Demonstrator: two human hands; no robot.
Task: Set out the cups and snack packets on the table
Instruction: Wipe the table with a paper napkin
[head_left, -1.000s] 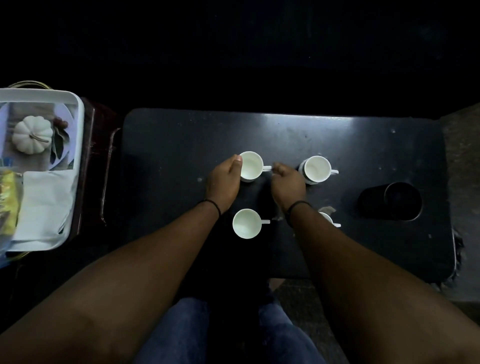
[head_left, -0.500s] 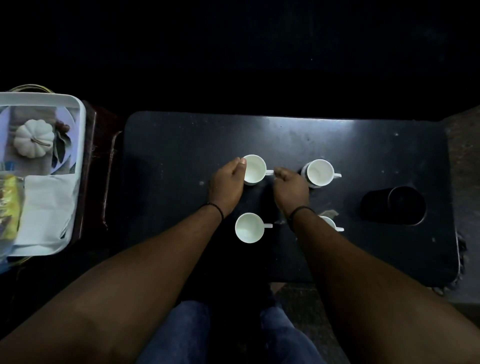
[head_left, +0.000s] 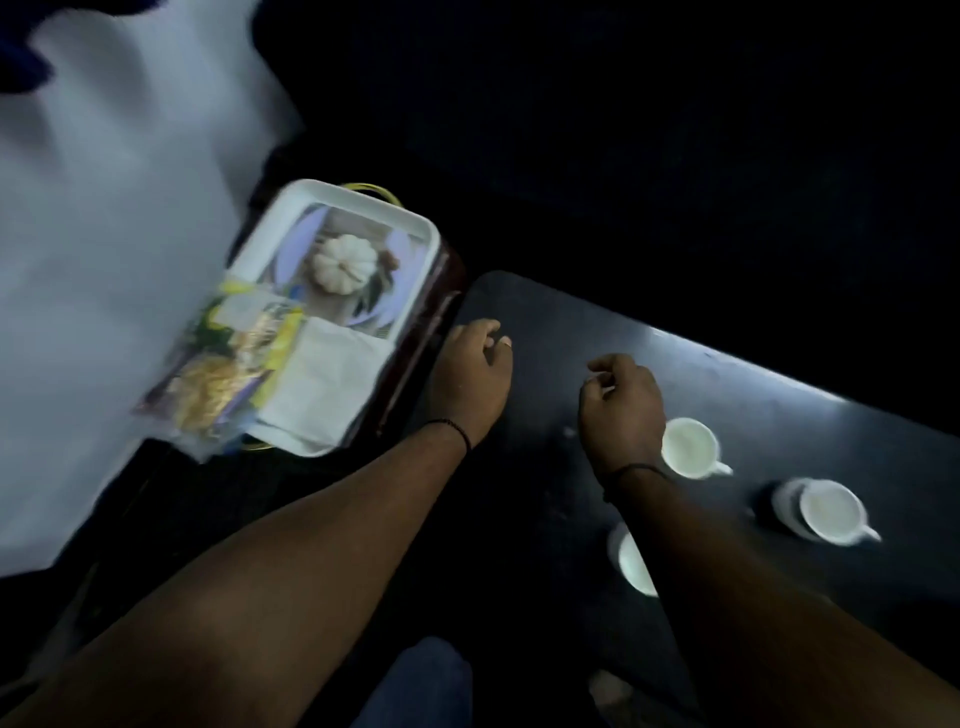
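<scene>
Three white cups show on the dark table (head_left: 571, 332): one (head_left: 688, 453) just right of my right wrist, one (head_left: 826, 510) further right, and one (head_left: 634, 564) partly hidden under my right forearm. My left hand (head_left: 475, 371) hovers near the table's left end, fingers loosely curled, holding nothing. My right hand (head_left: 621, 397) is also empty with curled fingers, apart from the cups. Yellow snack packets (head_left: 234, 364) lie blurred on the left part of a white tray (head_left: 415, 228), left of my left hand.
The tray also holds a folded white napkin (head_left: 322, 384) and shows a white pumpkin (head_left: 343, 262). It rests on a dark reddish stand (head_left: 415, 353) beside the table. A pale blurred surface (head_left: 104, 260) fills the left. My knees are below.
The view has swung left toward the tray. Both hands have let go of the cup they were touching and moved left, away from the cups.
</scene>
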